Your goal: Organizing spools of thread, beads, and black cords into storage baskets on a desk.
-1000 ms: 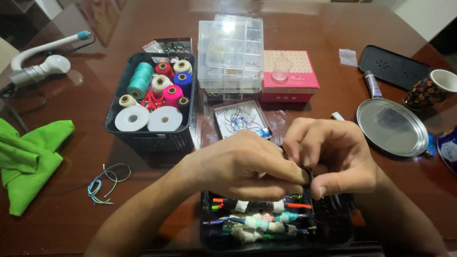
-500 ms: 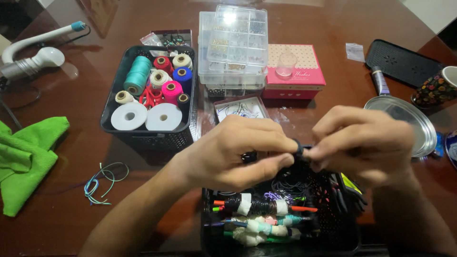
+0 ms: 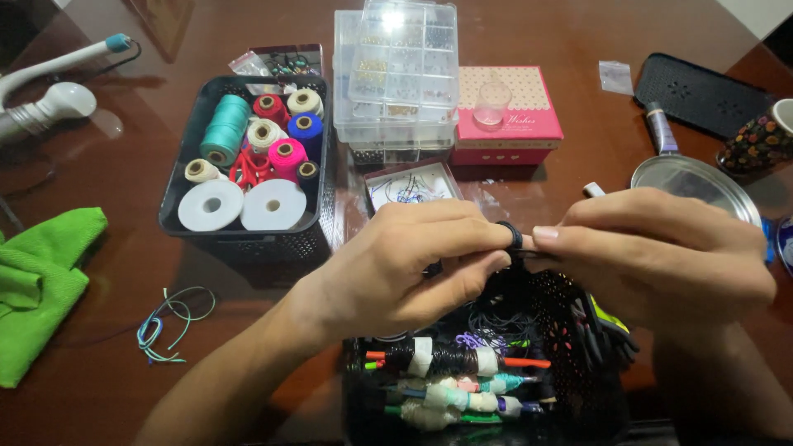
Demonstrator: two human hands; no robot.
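Note:
My left hand (image 3: 405,268) and my right hand (image 3: 661,248) meet above a black mesh basket (image 3: 570,396) that holds bundled cords and tools. Between the fingertips of both hands sits a small black ring of cord (image 3: 510,235); the left thumb and forefinger pinch it and the right fingertips touch it from the right. Dark cord hangs from it down into the basket.
A black basket of thread spools (image 3: 248,177) stands at the left, with clear bead organiser boxes (image 3: 396,70) and a pink box (image 3: 508,116) behind. A metal plate (image 3: 694,182), a green cloth (image 3: 41,281) and loose coloured cord (image 3: 169,318) lie on the brown table.
Both hands have risen from inside the basket and drawn slightly apart, and the black ring of cord now shows between the fingertips.

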